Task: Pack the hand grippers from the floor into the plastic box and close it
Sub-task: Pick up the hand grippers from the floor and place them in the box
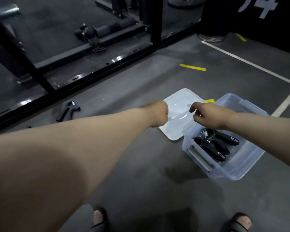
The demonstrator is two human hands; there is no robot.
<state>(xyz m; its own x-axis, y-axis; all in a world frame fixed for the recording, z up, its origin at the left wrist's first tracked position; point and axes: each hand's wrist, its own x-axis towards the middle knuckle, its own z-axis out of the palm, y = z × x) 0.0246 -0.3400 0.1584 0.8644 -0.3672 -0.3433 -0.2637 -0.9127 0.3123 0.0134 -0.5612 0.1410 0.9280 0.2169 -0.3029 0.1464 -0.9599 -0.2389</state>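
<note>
In the head view, the left hand (157, 114) is reaching forward over the near-left edge of a flat translucent white plastic lid (174, 133) that is lying on the grey floor (141, 164). Its fingers are curled under and hidden, so it cannot be told whether they are gripping anything. The right hand (208, 115) is hovering just to its right, fingers loosely bent and holding nothing, over the far corner of a clear rectangular plastic box (241, 169) that is touching the lid. Below the right wrist, black-handled hand grippers with steel coil springs (213, 144) are lying inside the box. One more black hand gripper (68, 110) is lying on the floor well to the left of the left hand, just beside the black steel rack frame (90, 76). A yellow tape strip (192, 67) is lying beyond both hands, and white floor lines (249, 64) are running off to the right. Two dark sandals (99, 218) are showing nearest the camera.
</note>
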